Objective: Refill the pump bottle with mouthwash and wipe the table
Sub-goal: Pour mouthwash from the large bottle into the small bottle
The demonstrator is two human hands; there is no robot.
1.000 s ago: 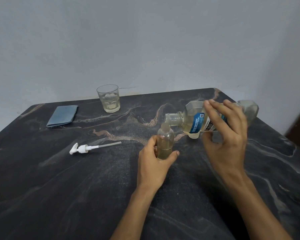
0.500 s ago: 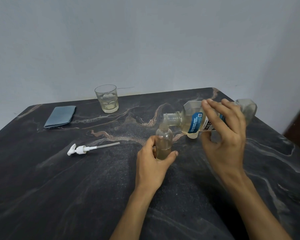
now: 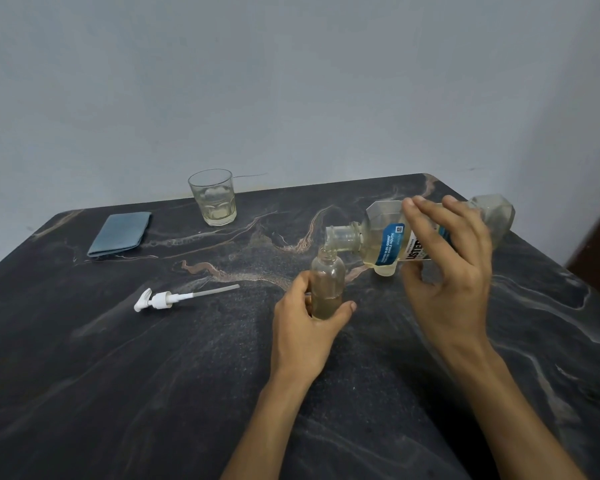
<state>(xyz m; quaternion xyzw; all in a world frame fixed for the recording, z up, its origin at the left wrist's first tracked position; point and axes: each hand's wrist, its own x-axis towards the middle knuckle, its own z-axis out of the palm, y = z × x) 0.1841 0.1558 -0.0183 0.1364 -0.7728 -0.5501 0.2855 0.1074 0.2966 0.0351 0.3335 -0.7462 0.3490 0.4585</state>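
Note:
A small clear pump bottle point(image 3: 327, 280) stands upright on the dark marble table point(image 3: 153, 375), holding some pale yellow liquid. My left hand point(image 3: 305, 327) grips its lower half. My right hand point(image 3: 447, 271) holds the large mouthwash bottle point(image 3: 385, 237) tipped on its side, its open neck right over the small bottle's mouth. A thin stream of yellowish liquid runs from the neck into the small bottle. The white pump head point(image 3: 160, 299) with its tube lies on the table to the left.
A glass point(image 3: 213, 197) with a little pale liquid stands at the back of the table. A folded blue cloth point(image 3: 120, 233) lies at the back left. The table's right edge runs close behind my right hand.
The mouthwash bottle has tipped a little lower and its neck has come down onto the small bottle's mouth. The liquid in the small bottle stands slightly higher.

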